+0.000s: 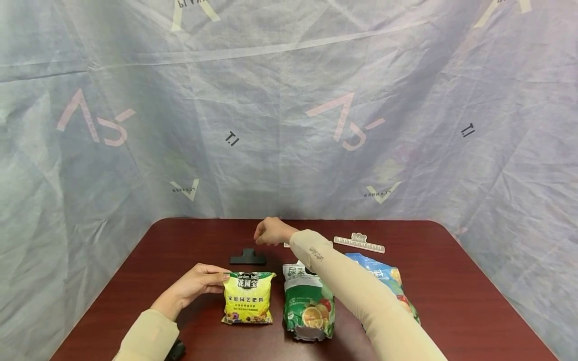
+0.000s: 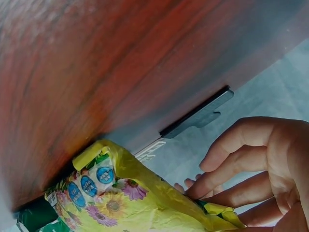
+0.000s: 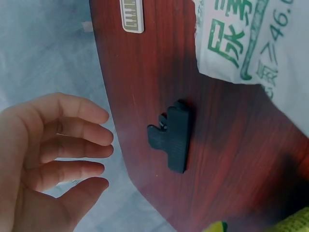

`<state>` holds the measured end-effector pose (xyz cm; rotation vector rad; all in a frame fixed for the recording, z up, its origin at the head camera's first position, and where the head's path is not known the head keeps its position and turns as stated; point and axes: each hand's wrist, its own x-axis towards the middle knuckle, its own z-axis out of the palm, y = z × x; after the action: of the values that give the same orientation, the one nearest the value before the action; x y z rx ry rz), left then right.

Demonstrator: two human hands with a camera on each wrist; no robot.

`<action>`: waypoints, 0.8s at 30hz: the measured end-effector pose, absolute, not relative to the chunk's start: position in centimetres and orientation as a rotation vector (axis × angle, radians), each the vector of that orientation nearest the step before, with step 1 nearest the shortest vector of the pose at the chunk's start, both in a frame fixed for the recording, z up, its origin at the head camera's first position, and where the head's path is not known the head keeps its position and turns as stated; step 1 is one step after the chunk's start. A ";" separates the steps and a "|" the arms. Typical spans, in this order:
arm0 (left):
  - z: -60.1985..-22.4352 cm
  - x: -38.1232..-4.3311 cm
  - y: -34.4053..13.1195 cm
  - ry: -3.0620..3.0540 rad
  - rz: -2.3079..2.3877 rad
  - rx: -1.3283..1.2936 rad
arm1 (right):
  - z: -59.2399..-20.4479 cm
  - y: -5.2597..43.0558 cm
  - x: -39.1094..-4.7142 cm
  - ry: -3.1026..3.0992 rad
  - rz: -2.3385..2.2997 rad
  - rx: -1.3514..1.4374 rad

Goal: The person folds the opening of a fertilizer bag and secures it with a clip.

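My left hand [image 1: 198, 286] pinches the upper left corner of a small yellow fertilizer bag [image 1: 247, 307] that stands on the table. In the left wrist view, its fingers lie at the folded top edge of the bag [image 2: 159, 203]. My right hand [image 1: 274, 231] is held out over the far part of the table, near a black bag clip [image 1: 247, 257]. The right wrist view shows that hand with loosely bent fingers and nothing between them, apart from the black clip [image 3: 177, 137].
A green and white bag [image 1: 298, 296] stands right of the yellow one. Beyond my right forearm lies a blue bag [image 1: 384, 271], partly hidden. A white ruler-marked clip [image 1: 358, 243] lies behind; another pale clip [image 1: 287, 245] is mostly covered by my right wrist.
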<state>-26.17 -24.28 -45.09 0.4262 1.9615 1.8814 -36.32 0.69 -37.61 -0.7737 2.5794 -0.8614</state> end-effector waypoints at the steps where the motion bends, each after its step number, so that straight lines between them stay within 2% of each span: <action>1: -45.1 -26.1 -24.3 1.963 1.882 0.424 | -37.8 0.5 -36.4 2.594 -0.849 -0.775; 13: -44.8 -26.0 -24.1 1.975 1.870 0.435 | -39.9 -1.1 -36.9 2.744 -0.699 -0.866; 24: -44.8 -25.9 -24.3 1.968 1.869 0.446 | -41.2 -2.0 -37.4 2.784 -0.711 -0.819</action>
<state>-25.87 -24.35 -44.79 0.4461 1.9679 1.8694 -37.37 -2.04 -41.20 -0.8193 2.7843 -0.7114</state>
